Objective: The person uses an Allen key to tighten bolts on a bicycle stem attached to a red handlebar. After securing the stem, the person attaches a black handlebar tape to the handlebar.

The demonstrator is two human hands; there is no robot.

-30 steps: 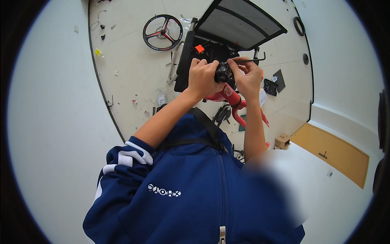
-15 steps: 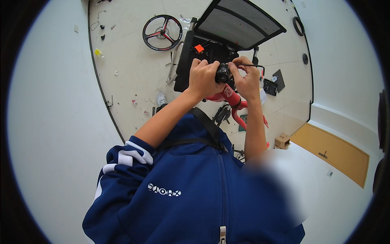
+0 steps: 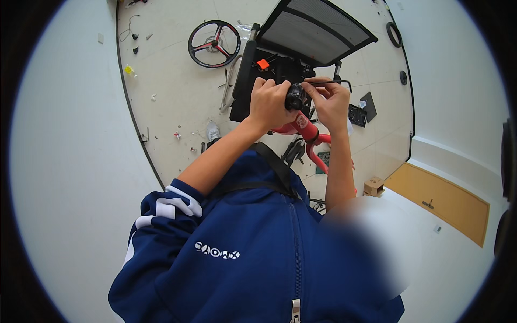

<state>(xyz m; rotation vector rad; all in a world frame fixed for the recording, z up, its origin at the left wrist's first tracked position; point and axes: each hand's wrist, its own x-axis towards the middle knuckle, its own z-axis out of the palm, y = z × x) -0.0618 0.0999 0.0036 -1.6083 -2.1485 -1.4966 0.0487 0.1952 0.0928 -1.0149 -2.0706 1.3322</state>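
My left hand point(image 3: 269, 103) is closed round a black bicycle stem point(image 3: 294, 98) and steadies it from the left. Thumb and fingers of my right hand point(image 3: 331, 105) pinch a black hex key point(image 3: 336, 82), whose bent end sticks out to the right. Its inner tip meets the right side of the stem, hidden by my fingertips. Just below the stem is the head tube of a red bicycle frame point(image 3: 306, 126), with a red fork running down from it. How the stem joins the frame is covered by my hands.
Beyond my hands stands a black mesh office chair point(image 3: 318, 32) with an orange item point(image 3: 262, 64) and tools on its seat. A spoked wheel point(image 3: 214, 44) lies on the floor to its left. Rightward are a black tool case point(image 3: 357, 115) and a cardboard box point(image 3: 374, 186).
The hex key has turned a little, its bent end now slightly higher and farther out. My right hand has shifted slightly right; the left stays put on the stem.
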